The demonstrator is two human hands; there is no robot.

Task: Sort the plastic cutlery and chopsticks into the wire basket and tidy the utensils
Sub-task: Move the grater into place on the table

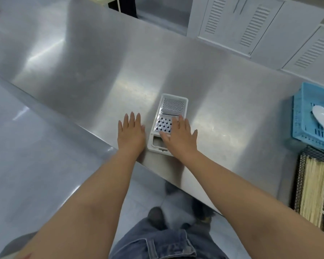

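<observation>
A white plastic grater (171, 109) with metal blades lies flat on the steel table (105, 71), near its front edge. My right hand (180, 135) rests on the grater's lower half, fingers spread, not gripping it. Just left of the grater, my left hand (131, 133) lies flat on the table with its fingers apart. At the far right, a black wire basket (305, 165) holds a bundle of bamboo chopsticks (312, 191). Behind it stands a blue plastic basket (303, 116) with a white plastic spoon (322, 118) in it.
White louvred cabinet doors (238, 25) stand beyond the table's far edge. The table's front edge runs diagonally from upper left to lower right. Below it I see grey floor (36, 165) and my jeans (157, 243).
</observation>
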